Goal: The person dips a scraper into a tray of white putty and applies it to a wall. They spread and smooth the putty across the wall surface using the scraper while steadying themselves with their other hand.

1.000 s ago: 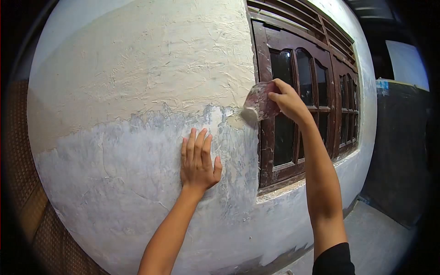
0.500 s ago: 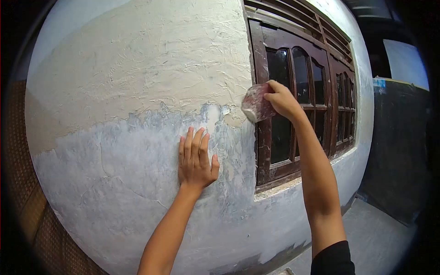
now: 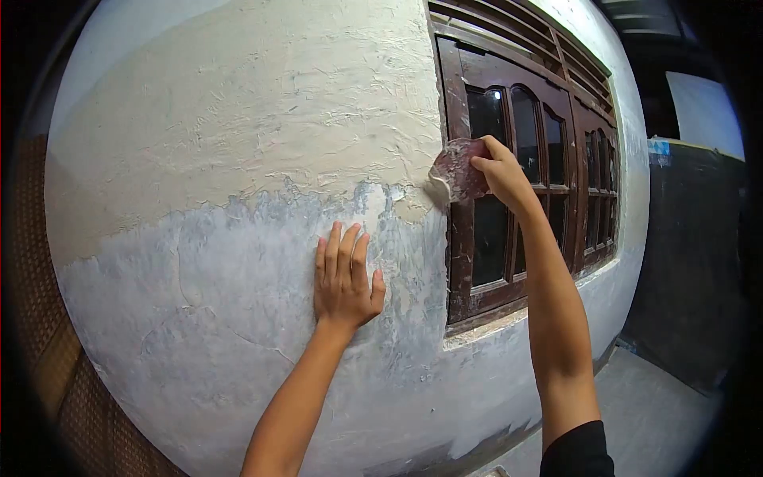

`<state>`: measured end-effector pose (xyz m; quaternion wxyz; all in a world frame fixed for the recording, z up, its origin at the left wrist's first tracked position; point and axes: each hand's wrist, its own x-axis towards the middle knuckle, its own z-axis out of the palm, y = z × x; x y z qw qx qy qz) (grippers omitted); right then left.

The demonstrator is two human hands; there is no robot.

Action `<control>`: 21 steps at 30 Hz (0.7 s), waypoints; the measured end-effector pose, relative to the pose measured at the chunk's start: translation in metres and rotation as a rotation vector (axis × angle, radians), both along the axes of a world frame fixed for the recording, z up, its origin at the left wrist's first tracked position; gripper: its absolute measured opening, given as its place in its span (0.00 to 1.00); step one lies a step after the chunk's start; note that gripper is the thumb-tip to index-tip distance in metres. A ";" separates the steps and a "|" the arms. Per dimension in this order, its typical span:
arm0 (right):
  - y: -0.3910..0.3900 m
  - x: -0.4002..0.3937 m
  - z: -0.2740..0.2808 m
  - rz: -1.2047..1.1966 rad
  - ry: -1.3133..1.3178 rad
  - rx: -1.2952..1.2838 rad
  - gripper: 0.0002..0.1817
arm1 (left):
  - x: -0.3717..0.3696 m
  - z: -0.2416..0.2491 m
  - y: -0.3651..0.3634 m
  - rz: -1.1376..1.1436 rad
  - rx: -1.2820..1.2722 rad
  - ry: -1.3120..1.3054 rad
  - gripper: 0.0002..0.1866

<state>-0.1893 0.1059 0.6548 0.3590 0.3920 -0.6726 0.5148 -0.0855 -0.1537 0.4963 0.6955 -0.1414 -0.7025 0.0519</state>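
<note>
My left hand (image 3: 346, 278) lies flat on the grey lower part of the wall (image 3: 214, 278), its fingers pointing up and a little apart. In my right hand (image 3: 505, 175) is a thin reddish scraper (image 3: 462, 168) smeared with pale putty, pinched at its right side. The scraper's left edge is at the wall's edge beside the brown window frame (image 3: 457, 270). Rough cream putty (image 3: 318, 103) with ridges covers the upper wall and meets the grey part in a ragged line.
Brown shutters with dark glass panes (image 3: 489, 238) fill the window, with slats above. Woven panelling (image 3: 91, 405) stands at the far left. A dark panel (image 3: 687, 262) stands on the right above the grey floor (image 3: 656, 405).
My right hand and the scraper have shifted slightly to the right, and the scraper has turned a little. My left hand stays against the wall.
</note>
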 end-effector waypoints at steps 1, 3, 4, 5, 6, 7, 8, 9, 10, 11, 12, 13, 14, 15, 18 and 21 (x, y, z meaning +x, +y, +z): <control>-0.004 0.001 -0.002 0.000 0.001 0.004 0.08 | 0.000 0.000 0.000 0.000 0.004 0.001 0.32; -0.016 0.005 -0.007 -0.068 0.152 0.181 0.12 | 0.000 0.000 0.000 0.016 0.000 -0.005 0.31; -0.020 0.009 -0.009 -0.097 0.128 0.211 0.12 | 0.000 0.000 0.001 0.014 0.002 -0.006 0.31; -0.021 0.001 -0.008 -0.114 0.166 0.191 0.12 | 0.000 0.000 0.001 0.011 0.000 -0.003 0.31; -0.021 -0.002 -0.006 -0.129 0.204 0.171 0.12 | 0.001 0.000 0.000 0.009 -0.001 0.002 0.32; -0.017 -0.004 -0.004 -0.119 0.157 0.112 0.12 | 0.001 0.000 0.000 0.012 -0.001 0.005 0.32; -0.011 -0.004 -0.002 -0.108 0.110 0.054 0.12 | 0.000 0.000 0.000 0.011 0.001 0.001 0.32; -0.007 -0.001 0.001 -0.146 0.078 0.061 0.13 | 0.000 0.000 -0.001 0.008 0.005 -0.004 0.32; -0.009 0.002 0.001 -0.145 0.082 0.063 0.13 | 0.000 0.000 -0.001 0.010 0.007 0.000 0.32; -0.013 0.005 -0.001 -0.096 0.109 0.090 0.13 | -0.001 0.000 -0.001 0.007 0.007 0.003 0.32; -0.018 0.011 -0.003 -0.047 0.133 0.117 0.13 | -0.001 -0.001 -0.001 0.003 0.005 0.003 0.32; -0.024 0.025 -0.003 -0.080 0.196 0.213 0.11 | -0.001 -0.001 -0.001 0.002 0.007 0.000 0.32; -0.030 0.024 -0.002 -0.080 0.193 0.214 0.11 | -0.001 -0.001 -0.001 0.005 0.006 0.003 0.32; -0.036 0.022 0.001 -0.145 0.292 0.241 0.11 | -0.001 -0.001 -0.001 0.010 0.004 0.005 0.32; -0.041 0.017 0.014 -0.213 0.409 0.231 0.12 | -0.001 -0.001 -0.002 0.012 0.002 0.009 0.32; -0.035 0.025 0.023 -0.090 0.270 0.118 0.14 | -0.002 -0.001 -0.002 0.013 0.010 0.004 0.31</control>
